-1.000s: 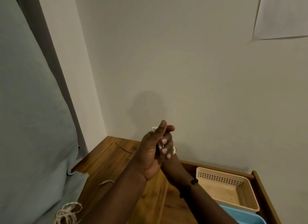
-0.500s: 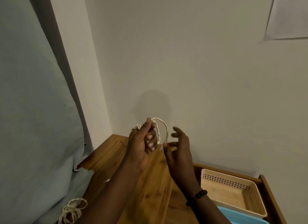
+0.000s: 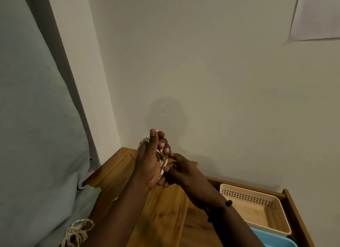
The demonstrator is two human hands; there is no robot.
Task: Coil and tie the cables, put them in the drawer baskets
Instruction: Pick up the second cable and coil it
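Our left hand [image 3: 149, 166] grips a coiled white cable [image 3: 161, 161] above the wooden top [image 3: 165, 210]. Our right hand [image 3: 184, 173] pinches its lower end. A beige basket [image 3: 257, 197] sits in the open drawer.

Wooden tabletop [image 3: 161, 215], pale cloth [image 3: 36, 154], loose cord [image 3: 77, 234]

From my feed I see two bare forearms rising from the bottom edge toward the middle of the frame, with no sleeves on either. The left hand [image 3: 149, 166] carries nothing on wrist or fingers. Below the right hand [image 3: 185, 173], lower right of centre, sits a black beaded bracelet [image 3: 219, 211] with one larger round bead.
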